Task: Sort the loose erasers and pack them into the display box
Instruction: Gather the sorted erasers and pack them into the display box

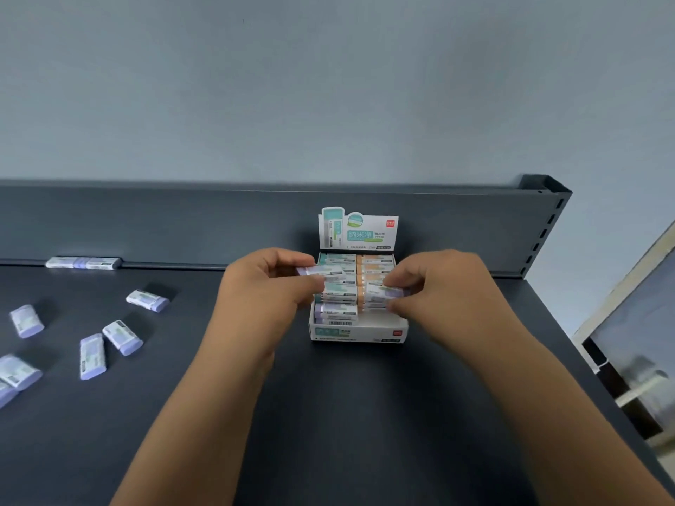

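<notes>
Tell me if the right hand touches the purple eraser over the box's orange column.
Touching. Head view shows the right hand pinching that purple eraser between thumb and fingers.

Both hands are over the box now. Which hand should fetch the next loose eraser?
Left, probably, once it sets down its held eraser. The loose erasers lie on the table left of the display box, nearer the left hand; the right hand would have to cross over the box.

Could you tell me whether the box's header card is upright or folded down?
Upright: the header card stands, print forward, at the display box's back edge.
</notes>
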The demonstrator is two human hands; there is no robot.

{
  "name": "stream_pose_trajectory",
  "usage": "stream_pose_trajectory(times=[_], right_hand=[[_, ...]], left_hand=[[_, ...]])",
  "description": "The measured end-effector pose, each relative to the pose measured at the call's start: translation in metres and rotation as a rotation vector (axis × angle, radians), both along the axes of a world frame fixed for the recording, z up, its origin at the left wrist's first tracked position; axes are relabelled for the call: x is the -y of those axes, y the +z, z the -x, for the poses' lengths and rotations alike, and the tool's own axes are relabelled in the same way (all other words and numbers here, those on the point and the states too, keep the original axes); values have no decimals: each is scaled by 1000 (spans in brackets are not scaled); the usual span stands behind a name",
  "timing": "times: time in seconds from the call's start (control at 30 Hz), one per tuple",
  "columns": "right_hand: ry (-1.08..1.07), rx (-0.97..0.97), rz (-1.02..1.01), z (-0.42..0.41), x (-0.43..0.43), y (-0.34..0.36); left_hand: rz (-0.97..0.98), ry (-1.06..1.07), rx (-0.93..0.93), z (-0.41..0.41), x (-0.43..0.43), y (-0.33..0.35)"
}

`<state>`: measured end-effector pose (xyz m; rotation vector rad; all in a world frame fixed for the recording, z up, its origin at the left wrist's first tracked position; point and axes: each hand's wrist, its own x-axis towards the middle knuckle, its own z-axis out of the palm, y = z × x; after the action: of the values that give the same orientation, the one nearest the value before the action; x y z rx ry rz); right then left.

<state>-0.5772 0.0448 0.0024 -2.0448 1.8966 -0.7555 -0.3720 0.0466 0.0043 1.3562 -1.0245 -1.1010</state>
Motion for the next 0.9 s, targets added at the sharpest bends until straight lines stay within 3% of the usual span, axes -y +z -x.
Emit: stream_pose_trajectory(times=[0.37,0.9], right_hand=[[149,-259,41,-53,18,-15],[112,-190,15,-54,22,-19]], left_hand=[[36,-24,-8,-14,4,8],[15,-147,110,-17,6,-3]])
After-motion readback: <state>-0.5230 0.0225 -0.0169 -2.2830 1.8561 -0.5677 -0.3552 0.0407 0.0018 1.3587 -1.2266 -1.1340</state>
